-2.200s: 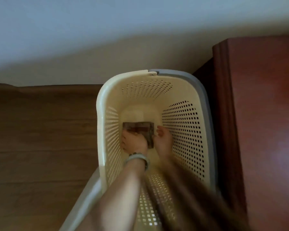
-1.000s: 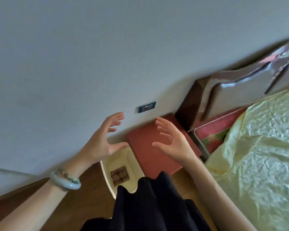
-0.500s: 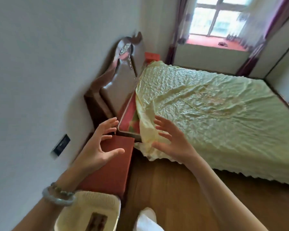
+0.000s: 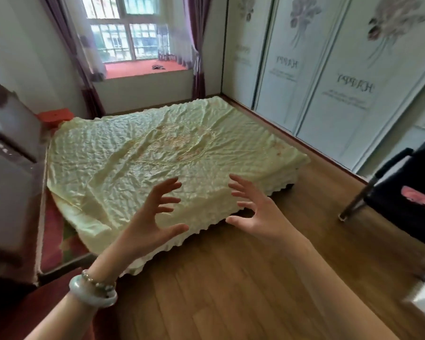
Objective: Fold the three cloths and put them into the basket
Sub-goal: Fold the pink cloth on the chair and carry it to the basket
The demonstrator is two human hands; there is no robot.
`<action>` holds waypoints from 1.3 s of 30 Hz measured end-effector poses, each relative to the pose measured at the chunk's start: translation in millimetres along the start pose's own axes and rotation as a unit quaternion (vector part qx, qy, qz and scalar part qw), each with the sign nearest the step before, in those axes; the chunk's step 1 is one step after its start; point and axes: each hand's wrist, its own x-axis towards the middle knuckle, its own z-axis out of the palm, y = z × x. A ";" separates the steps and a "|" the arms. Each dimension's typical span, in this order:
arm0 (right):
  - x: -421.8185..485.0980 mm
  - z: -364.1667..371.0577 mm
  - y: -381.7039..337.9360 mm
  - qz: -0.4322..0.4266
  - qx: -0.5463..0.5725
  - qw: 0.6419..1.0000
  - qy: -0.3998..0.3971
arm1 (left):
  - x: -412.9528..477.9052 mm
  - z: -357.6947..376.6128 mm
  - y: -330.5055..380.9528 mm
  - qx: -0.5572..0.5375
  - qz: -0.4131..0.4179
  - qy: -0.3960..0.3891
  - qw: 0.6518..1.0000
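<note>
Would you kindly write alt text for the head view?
Both hands, left hand and right hand, are raised empty with fingers spread above a wooden floor, facing a bed under a crumpled pale green cover; no basket shows.

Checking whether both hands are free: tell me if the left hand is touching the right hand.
Apart. The head view shows the left hand and right hand raised with fingers spread, the green bedspread plainly visible in the gap between them.

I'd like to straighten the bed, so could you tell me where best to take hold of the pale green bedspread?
Take the scalloped near edge of the bedspread, coming from the floor side. It overhangs the bed corner just below the open left hand and right hand, so fingers can pinch it.
</note>
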 end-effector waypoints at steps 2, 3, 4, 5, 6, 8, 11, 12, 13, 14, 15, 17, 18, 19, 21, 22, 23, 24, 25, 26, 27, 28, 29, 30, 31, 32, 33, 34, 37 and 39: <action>-6.9 -36.7 18.5 0.021 -0.010 0.999 0.031 | 34.8 34.2 4.5 -0.015 0.022 -0.030 0.999; -9.9 -55.5 27.8 0.031 -0.016 0.998 0.045 | 52.0 52.1 7.6 -0.021 0.033 -0.045 0.998; -12.9 -74.4 37.1 0.040 -0.021 0.997 0.061 | 68.9 70.2 11.2 -0.029 0.042 -0.059 0.997; -15.5 -93.0 46.4 0.048 -0.026 0.996 0.075 | 85.0 87.7 15.3 -0.037 0.051 -0.072 0.995; -17.7 -111.5 55.9 0.055 -0.029 0.994 0.088 | 101.1 105.0 19.8 -0.044 0.059 -0.082 0.994; -21.7 -147.5 74.4 0.073 -0.035 0.991 0.108 | 131.8 138.7 27.9 -0.057 0.070 -0.102 0.991; -28.5 -196.0 101.3 0.098 -0.040 0.985 0.139 | 173.1 187.4 37.6 -0.074 0.085 -0.127 0.985; -31.0 -210.9 109.8 0.105 -0.043 0.982 0.150 | 186.0 203.5 39.9 -0.079 0.089 -0.136 0.984; -33.4 -224.7 118.0 0.112 -0.045 0.980 0.161 | 198.3 218.8 42.6 -0.084 0.091 -0.147 0.981; -35.9 -237.5 126.3 0.120 -0.045 0.977 0.173 | 210.4 233.3 45.2 -0.089 0.093 -0.158 0.979; -37.9 -249.4 134.9 0.127 -0.045 0.974 0.184 | 222.2 247.4 46.9 -0.094 0.094 -0.170 0.976; -39.6 -270.8 152.0 0.142 -0.044 0.968 0.204 | 246.2 273.8 48.0 -0.104 0.099 -0.192 0.971; -39.2 -280.7 160.3 0.150 -0.044 0.965 0.211 | 258.9 286.3 48.2 -0.108 0.101 -0.203 0.968; -38.0 -290.3 168.5 0.158 -0.044 0.962 0.217 | 271.9 299.2 48.0 -0.111 0.104 -0.215 0.965; -33.9 -310.0 185.6 0.171 -0.044 0.957 0.231 | 299.1 326.1 46.0 -0.120 0.106 -0.240 0.958; -30.9 -320.1 193.9 0.175 -0.045 0.953 0.241 | 313.2 339.7 44.8 -0.126 0.105 -0.250 0.954; -27.1 -330.5 202.3 0.179 -0.048 0.950 0.252 | 328.3 353.3 43.6 -0.133 0.106 -0.259 0.951; -22.8 -341.3 211.1 0.183 -0.052 0.945 0.264 | 344.7 367.3 42.3 -0.138 0.110 -0.269 0.947; -18.3 -352.6 220.3 0.187 -0.057 0.941 0.276 | 361.8 381.5 41.0 -0.142 0.116 -0.278 0.943; -13.2 -364.2 230.0 0.192 -0.060 0.936 0.288 | 379.5 395.5 39.8 -0.146 0.120 -0.289 0.938; -7.5 -376.0 239.8 0.198 -0.060 0.931 0.301 | 397.7 409.1 38.7 -0.151 0.125 -0.300 0.934; -1.4 -388.0 249.3 0.203 -0.061 0.925 0.315 | 416.7 422.5 38.2 -0.155 0.132 -0.309 0.929; 4.9 -399.7 258.4 0.208 -0.062 0.920 0.327 | 435.7 435.2 37.9 -0.156 0.140 -0.319 0.924; 11.4 -411.2 267.4 0.216 -0.062 0.914 0.338 | 455.4 447.7 37.8 -0.157 0.146 -0.330 0.919; 17.7 -422.3 276.3 0.224 -0.062 0.908 0.349 | 475.2 460.0 38.2 -0.159 0.150 -0.341 0.914; 24.1 -433.1 284.6 0.232 -0.062 0.902 0.359 | 494.8 472.1 39.5 -0.161 0.154 -0.353 0.909; 29.8 -443.1 291.9 0.240 -0.063 0.896 0.368 | 513.1 483.7 41.5 -0.161 0.160 -0.363 0.904; 34.7 -452.9 298.7 0.248 -0.064 0.890 0.378 | 530.5 495.8 44.2 -0.161 0.168 -0.373 0.898; 42.8 -482.4 320.1 0.271 -0.060 0.871 0.405 | 574.9 534.6 52.6 -0.165 0.184 -0.400 0.883; 43.4 -501.8 333.1 0.287 -0.061 0.858 0.422 | 597.1 561.2 58.1 -0.167 0.189 -0.412 0.875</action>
